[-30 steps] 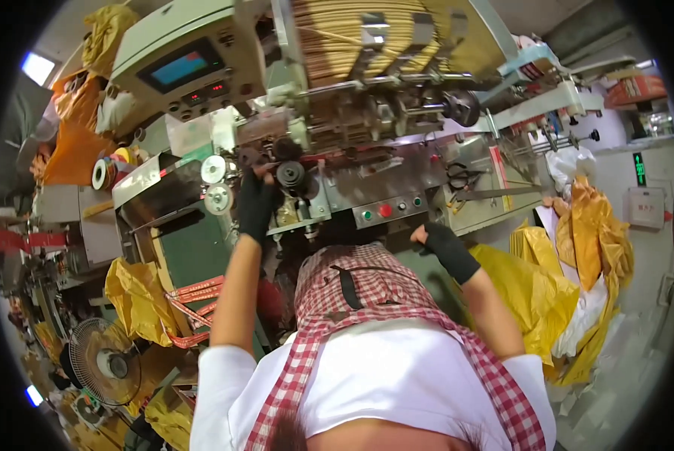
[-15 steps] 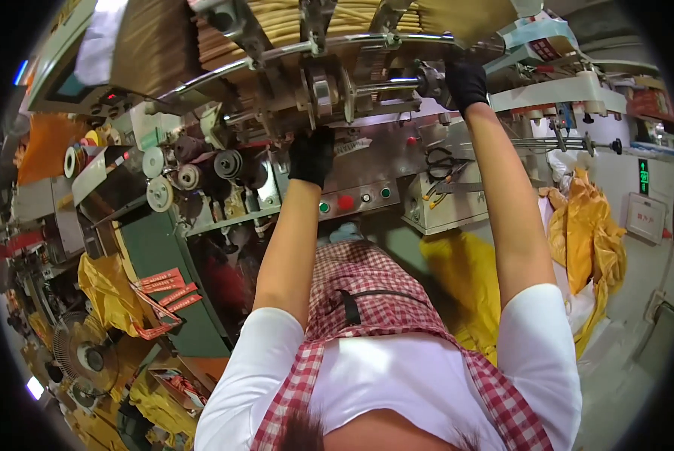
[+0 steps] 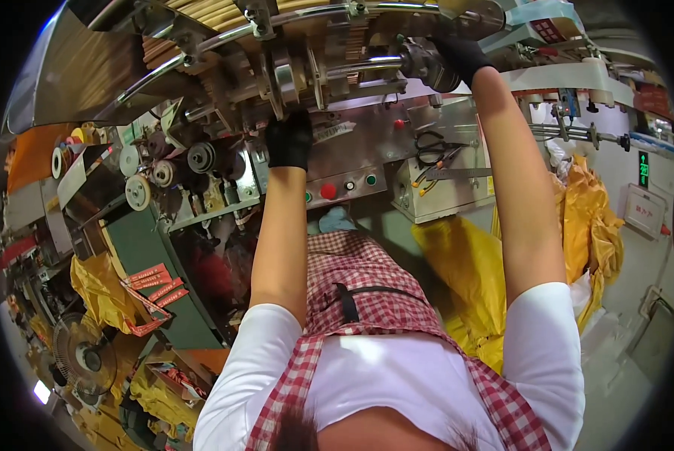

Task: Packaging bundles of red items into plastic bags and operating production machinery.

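A second ago the left hand [image 3: 290, 139] was by the black pulley [image 3: 202, 158]; now it has moved right, up under the machine's metal shaft [image 3: 367, 66]. The right hand [image 3: 461, 60] has gone from beside the button panel [image 3: 344, 186] to the dark knob [image 3: 431, 66] — arm stretched forward. The view has tipped too — the screen box is gone, the pale rods [image 3: 209, 10] mostly cropped.

glossy metal rail [image 3: 305, 17], matt cloth apron [image 3: 378, 267]
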Tool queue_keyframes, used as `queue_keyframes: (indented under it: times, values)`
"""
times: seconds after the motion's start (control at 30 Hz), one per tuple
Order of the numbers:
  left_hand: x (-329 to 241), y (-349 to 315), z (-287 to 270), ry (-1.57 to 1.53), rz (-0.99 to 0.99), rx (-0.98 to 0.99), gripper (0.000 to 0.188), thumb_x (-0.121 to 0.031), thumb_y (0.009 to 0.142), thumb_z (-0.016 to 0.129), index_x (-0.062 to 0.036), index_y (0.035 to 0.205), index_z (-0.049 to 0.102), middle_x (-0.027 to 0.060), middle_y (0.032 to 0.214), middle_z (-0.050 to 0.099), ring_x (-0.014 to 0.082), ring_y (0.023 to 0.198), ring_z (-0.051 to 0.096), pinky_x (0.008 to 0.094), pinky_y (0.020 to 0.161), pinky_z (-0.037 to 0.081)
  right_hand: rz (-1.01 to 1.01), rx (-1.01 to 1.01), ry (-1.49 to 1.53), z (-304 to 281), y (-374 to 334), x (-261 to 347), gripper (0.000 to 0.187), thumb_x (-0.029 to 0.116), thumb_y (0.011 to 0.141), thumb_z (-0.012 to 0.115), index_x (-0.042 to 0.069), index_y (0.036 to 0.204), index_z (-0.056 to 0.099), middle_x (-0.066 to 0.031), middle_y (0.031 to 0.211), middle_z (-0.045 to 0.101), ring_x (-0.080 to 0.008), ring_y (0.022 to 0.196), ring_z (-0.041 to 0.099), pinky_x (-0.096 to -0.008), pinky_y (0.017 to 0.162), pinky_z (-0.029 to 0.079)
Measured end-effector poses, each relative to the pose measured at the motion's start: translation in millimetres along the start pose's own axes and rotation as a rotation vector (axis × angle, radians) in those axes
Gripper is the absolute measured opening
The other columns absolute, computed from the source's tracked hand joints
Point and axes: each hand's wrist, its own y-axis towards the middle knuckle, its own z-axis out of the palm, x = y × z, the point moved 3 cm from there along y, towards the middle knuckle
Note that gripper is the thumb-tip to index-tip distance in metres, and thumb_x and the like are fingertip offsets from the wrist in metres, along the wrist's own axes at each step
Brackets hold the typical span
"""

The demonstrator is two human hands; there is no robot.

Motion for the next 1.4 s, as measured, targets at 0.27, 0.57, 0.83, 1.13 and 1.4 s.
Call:
queue_keyframes:
  times: [0.27, 0.57, 0.83, 1.13, 1.4]
  values:
    - [4, 6, -9, -1.731, -0.004, 0.225, 0.028, -0.034, 0.093, 0.04, -0.012, 0.098, 0.057, 0.0065, 0.093, 0.06, 0.025, 0.09, 0.056, 0.0368, 0.082, 0.045, -0.67, -0.533, -0.504, 32, -14, 4, 0.017, 0.01, 0.075, 0.059, 0.012, 0.09, 0.064, -0.0147, 0.075, 0.063, -0.0335, 0.068, 0.06, -0.0423, 0.058, 0.047]
    - [-30, 1, 39, -1.145, -0.09, -0.705, 0.056, -0.057, 0.087, 0.035, -0.01, 0.1, 0.061, 0.0082, 0.1, 0.062, 0.0263, 0.1, 0.054, 0.039, 0.097, 0.037, -0.295, 0.039, -0.551, 8, 30, -24, 0.037, 0.027, 0.09, 0.049, 0.012, 0.123, 0.054, -0.0228, 0.12, 0.054, -0.0355, 0.111, 0.052, -0.0386, 0.094, 0.042]
    - [-33, -4, 74, -1.214, -0.064, -0.72, 0.04, -0.048, 0.09, 0.044, -0.0113, 0.1, 0.058, 0.0072, 0.099, 0.061, 0.0223, 0.094, 0.055, 0.0348, 0.087, 0.045, -0.436, 0.058, -0.946, 6, 46, -54, 0.043, 0.029, 0.09, 0.046, 0.013, 0.13, 0.047, -0.0171, 0.135, 0.045, -0.0331, 0.126, 0.04, -0.042, 0.101, 0.036]
    - [-28, 12, 74, -0.428, 0.501, -0.373, 0.035, -0.035, 0.094, 0.042, -0.0116, 0.117, 0.054, 0.0074, 0.116, 0.057, 0.0246, 0.105, 0.055, 0.037, 0.094, 0.044, -0.4, 0.286, -0.508, -11, 147, -161, 0.025, 0.023, 0.093, 0.05, 0.006, 0.109, 0.06, -0.0109, 0.096, 0.066, -0.0215, 0.087, 0.062, -0.0305, 0.077, 0.047]
    - [-69, -19, 52, -0.76, 0.178, -0.662, 0.034, -0.033, 0.085, 0.048, -0.0097, 0.105, 0.061, 0.0105, 0.106, 0.063, 0.0274, 0.1, 0.058, 0.041, 0.087, 0.047, -0.645, -0.412, -0.712, 10, -22, -19, 0.025, 0.018, 0.081, 0.061, 0.008, 0.104, 0.062, -0.0159, 0.088, 0.065, -0.0349, 0.076, 0.062, -0.0392, 0.065, 0.049]
